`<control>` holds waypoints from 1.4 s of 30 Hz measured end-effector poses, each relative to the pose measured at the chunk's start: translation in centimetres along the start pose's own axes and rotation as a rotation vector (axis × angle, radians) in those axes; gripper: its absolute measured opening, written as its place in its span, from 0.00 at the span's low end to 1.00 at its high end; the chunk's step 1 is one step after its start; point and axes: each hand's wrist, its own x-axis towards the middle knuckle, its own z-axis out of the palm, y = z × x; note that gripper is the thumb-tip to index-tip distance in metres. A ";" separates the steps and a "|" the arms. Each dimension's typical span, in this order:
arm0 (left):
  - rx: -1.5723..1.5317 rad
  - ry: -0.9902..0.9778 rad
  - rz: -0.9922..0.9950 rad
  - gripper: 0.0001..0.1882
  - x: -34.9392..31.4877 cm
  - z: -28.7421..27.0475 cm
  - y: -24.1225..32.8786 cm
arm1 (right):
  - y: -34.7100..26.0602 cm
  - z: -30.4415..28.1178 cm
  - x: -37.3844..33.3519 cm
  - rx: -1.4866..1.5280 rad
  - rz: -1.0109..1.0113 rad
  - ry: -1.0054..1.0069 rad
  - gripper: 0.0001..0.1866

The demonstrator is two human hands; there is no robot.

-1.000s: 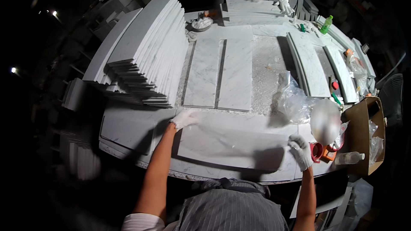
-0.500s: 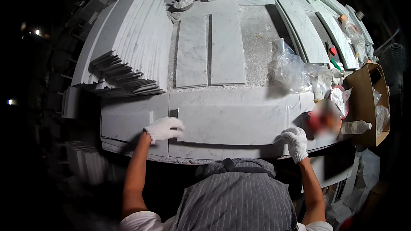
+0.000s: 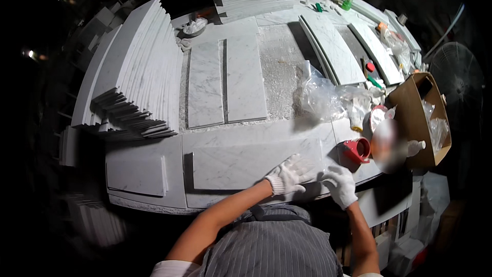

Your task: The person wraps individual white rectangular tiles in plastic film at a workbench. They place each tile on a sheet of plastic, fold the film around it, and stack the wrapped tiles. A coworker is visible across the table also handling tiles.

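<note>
White gloves (image 3: 290,174); grey-veined white marble slab (image 3: 256,161); red cup (image 3: 357,150); brown cardboard box (image 3: 410,102); grey striped shirt (image 3: 271,249).

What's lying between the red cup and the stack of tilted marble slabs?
In the head view, two flat marble tiles lie between the red cup and the slab stack.

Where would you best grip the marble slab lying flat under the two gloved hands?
Probably by its short right end, coming from the right. The marble slab lies flat on the worktable, so only edges offer purchase. Both the left hand and right hand already sit at that end, near the table's front edge.
</note>
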 end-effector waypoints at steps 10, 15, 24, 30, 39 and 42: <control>-0.265 0.471 -0.040 0.14 -1.6 -0.9 1.4 | -7.7 6.1 9.7 0.040 -0.116 0.029 0.23; -0.972 0.845 -0.211 0.09 -4.8 0.6 3.0 | -1.6 8.7 6.3 -0.276 -0.066 0.029 0.26; 0.111 0.640 -0.864 0.30 -13.0 1.1 -5.2 | -1.7 8.4 6.3 -0.314 -0.043 -0.005 0.30; 0.182 0.671 -1.353 0.29 -24.8 2.4 -7.0 | -1.7 8.4 5.8 -0.301 0.069 0.016 0.29; 0.012 0.855 -1.150 0.25 -16.8 -3.2 -15.0 | -1.7 8.2 5.9 -0.222 0.101 0.010 0.29; 0.035 0.848 -1.116 0.23 -14.4 -3.6 -21.7 | -1.9 8.2 6.2 -0.242 0.054 0.043 0.28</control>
